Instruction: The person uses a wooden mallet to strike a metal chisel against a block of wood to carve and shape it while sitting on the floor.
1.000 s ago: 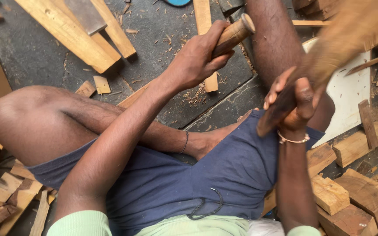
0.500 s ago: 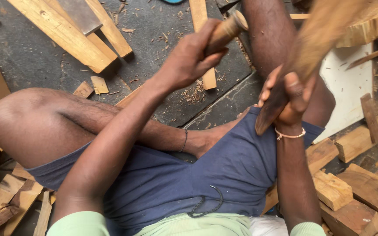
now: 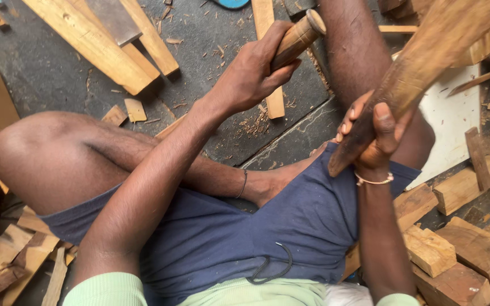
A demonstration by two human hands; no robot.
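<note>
Two hands, left hand (image 3: 250,73) gripping wooden handle (image 3: 297,38), right hand (image 3: 372,133) clasping wood piece (image 3: 421,68)

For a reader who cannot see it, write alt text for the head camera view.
A seated person's left hand grips a round wooden handle while the right hand holds a long carved wooden piece upright over their lap. Wood offcuts and planks litter the dark floor.
</note>
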